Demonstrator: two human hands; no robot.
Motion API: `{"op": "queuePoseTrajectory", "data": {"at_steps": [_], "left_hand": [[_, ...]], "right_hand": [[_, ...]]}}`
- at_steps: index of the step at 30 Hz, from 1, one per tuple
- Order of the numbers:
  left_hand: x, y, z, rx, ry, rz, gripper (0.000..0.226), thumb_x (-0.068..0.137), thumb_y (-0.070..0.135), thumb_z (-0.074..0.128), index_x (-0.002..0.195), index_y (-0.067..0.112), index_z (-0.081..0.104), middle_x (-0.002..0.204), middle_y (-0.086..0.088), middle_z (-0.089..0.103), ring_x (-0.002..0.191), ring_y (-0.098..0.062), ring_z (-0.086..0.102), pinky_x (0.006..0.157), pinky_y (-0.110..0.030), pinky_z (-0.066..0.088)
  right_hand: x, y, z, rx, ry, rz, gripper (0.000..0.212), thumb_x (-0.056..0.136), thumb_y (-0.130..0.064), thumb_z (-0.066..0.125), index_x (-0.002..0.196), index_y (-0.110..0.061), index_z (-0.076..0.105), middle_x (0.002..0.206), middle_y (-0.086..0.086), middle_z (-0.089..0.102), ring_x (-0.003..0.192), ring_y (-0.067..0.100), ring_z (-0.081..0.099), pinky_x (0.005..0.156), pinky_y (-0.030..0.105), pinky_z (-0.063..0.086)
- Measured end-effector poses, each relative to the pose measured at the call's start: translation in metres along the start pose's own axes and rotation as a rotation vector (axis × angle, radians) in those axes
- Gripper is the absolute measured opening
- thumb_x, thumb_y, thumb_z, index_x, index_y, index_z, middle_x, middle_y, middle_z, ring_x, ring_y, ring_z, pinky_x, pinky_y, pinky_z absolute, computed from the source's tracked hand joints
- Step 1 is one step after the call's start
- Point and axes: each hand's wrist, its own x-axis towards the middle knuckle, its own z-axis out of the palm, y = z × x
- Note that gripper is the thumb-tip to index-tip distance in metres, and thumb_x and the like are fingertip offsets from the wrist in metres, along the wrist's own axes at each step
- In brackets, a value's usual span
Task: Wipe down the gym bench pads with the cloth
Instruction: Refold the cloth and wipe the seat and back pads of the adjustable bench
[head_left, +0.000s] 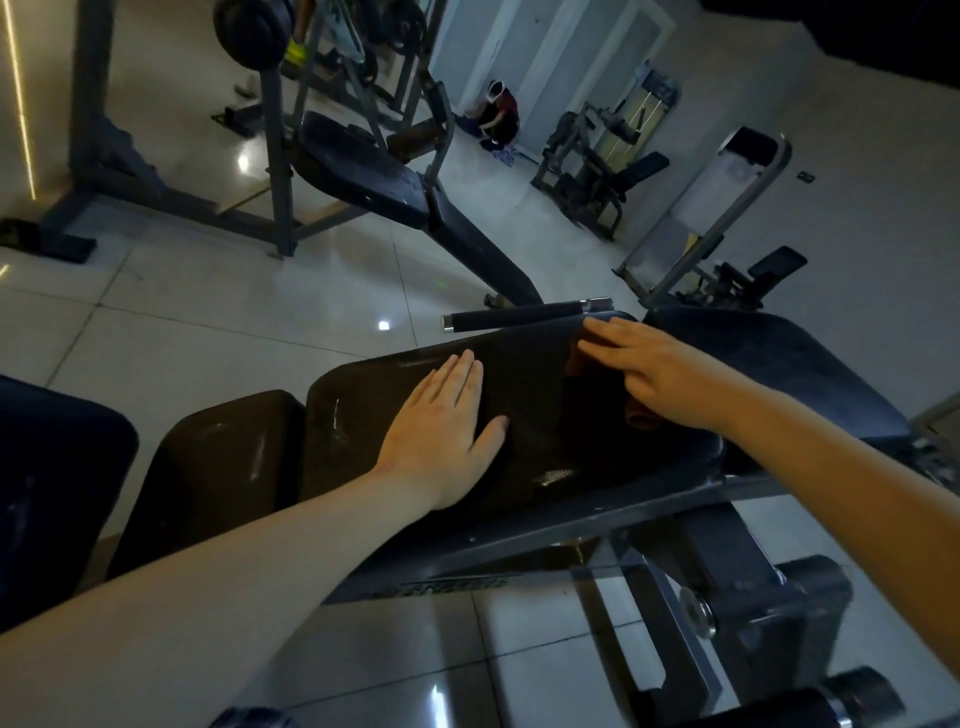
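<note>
Both hands (441, 421) (657, 371) flat, fingers straight

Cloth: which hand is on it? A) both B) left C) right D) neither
C: the right hand presses flat on the cloth, while the left hand rests bare on the bench pad, apart from the cloth.

Dim gym: glossy pale floor tiles (208, 322), grey weight machines (582, 176).
</note>
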Motion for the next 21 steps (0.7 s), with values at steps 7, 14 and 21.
{"op": "queuePoseTrajectory", "data": {"at_steps": [7, 14, 21], "left_hand": [[0.001, 0.002, -0.001, 0.005, -0.012, -0.012, 0.071, 0.102, 0.055, 0.025, 0.158, 0.016, 0.003, 0.166, -0.001, -0.005, 0.151, -0.011, -0.008, 0.115, -0.023, -0.01], [-0.005, 0.004, -0.001, 0.035, -0.02, -0.078, 0.075, 0.101, 0.057, 0.021, 0.157, 0.011, 0.001, 0.166, -0.006, -0.005, 0.152, -0.015, -0.007, 0.12, -0.028, -0.005], [-0.004, 0.001, 0.0, 0.037, -0.024, -0.064, 0.074, 0.102, 0.057, 0.019, 0.157, 0.011, 0.002, 0.166, -0.007, -0.005, 0.152, -0.016, -0.007, 0.117, -0.026, -0.008]], "right_hand": [[0.072, -0.047, 0.016, 0.035, 0.122, 0.154, 0.054, 0.098, -0.01, 0.04, 0.15, -0.021, 0.032, 0.162, 0.003, 0.018, 0.149, 0.024, 0.011, 0.122, 0.046, 0.012], [0.039, -0.086, 0.027, 0.071, 0.044, -0.057, 0.054, 0.1, -0.012, 0.038, 0.151, -0.023, 0.027, 0.163, -0.007, 0.009, 0.15, 0.013, -0.002, 0.12, 0.033, -0.001], [-0.023, -0.03, 0.006, 0.01, -0.062, -0.022, 0.058, 0.098, -0.008, 0.041, 0.149, -0.033, 0.026, 0.16, -0.018, 0.002, 0.148, 0.007, -0.003, 0.123, 0.036, 0.004]]}}
